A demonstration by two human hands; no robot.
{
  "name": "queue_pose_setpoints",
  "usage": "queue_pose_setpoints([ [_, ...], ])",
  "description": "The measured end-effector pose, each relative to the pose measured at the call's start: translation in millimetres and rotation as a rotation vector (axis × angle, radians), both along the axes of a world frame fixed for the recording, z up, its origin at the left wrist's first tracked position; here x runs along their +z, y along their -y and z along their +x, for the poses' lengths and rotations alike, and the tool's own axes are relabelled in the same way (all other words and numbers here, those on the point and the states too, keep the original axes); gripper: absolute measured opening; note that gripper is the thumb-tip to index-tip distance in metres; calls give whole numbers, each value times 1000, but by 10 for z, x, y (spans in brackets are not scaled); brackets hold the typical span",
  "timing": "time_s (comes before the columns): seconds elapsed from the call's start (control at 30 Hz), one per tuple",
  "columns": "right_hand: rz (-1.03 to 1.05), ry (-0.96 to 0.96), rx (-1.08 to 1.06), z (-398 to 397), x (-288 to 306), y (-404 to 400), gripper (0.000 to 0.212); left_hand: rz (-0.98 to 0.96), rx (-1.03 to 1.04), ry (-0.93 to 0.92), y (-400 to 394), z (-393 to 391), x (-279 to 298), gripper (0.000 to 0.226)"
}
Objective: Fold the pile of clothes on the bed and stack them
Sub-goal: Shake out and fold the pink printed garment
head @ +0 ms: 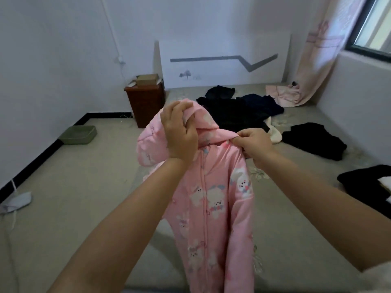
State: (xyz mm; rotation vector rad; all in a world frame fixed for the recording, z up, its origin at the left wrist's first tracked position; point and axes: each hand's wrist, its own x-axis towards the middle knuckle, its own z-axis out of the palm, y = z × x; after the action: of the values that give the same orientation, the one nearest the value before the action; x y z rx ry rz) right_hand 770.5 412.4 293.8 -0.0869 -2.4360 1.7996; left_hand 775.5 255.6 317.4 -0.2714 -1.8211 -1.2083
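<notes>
Hanging upright in front of the person, a pink hooded jacket [213, 199] with a rabbit print is held above the bed [296, 240]. The left hand [179, 132] grips its hood, and the right hand [256, 144] pinches the shoulder. Dark clothes [234, 111] lie piled further back on the bed.

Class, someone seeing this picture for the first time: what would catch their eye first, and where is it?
First, the pink bunny-print garment hanging centre frame, held up by the left hand and right hand at its top. Behind it, dark clothes lie scattered on the bed, toward the right.
</notes>
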Motion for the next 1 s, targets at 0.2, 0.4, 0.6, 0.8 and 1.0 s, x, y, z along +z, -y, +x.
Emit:
queue_pose_setpoints([
  [0.2, 50, 234, -154, -1418, -876, -440, 38, -711, -162, 522, -284, -1300, -997, 53],
  [0.4, 379, 512, -11, -1694, -2285, -904, 38, -926, -223, 1043, -131, -1377, -2582, 53],
  [0.6, 637, 697, -43, -1573, -3458, -1395, 39, -767, -181, 1465, -171, -1121, -3687, 52],
  [0.8, 540, 753, 16, -1231, -4134, -1562, 71, -203, -66, 1593, -404, -1071, -4451, 47],
  [1.0, 711, 630, -52, -1189, -4270, -1444, 61, -17, 132, 1495, -465, -1140, -4629, 36],
])
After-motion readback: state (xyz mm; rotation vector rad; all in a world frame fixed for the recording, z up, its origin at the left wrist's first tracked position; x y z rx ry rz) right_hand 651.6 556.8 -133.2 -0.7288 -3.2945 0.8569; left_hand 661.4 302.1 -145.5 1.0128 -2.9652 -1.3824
